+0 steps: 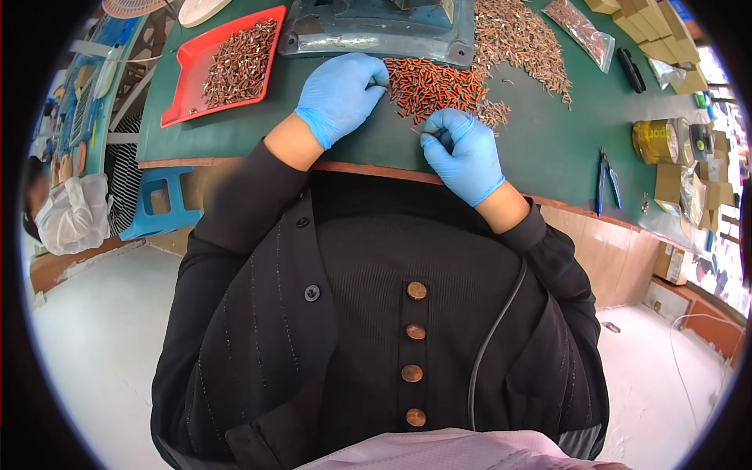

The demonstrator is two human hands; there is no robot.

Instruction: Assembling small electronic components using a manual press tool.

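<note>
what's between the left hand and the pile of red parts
Nothing visible. The left hand is already at the left edge of the pile of small red parts on the green table, fingertips touching it. The right hand sits just below the pile, pinching something too small to tell.

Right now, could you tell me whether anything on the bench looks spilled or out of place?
Nothing looks spilled. The red parts and metal parts lie in loose heaps by both hands, and the red tray sits askew.
</note>
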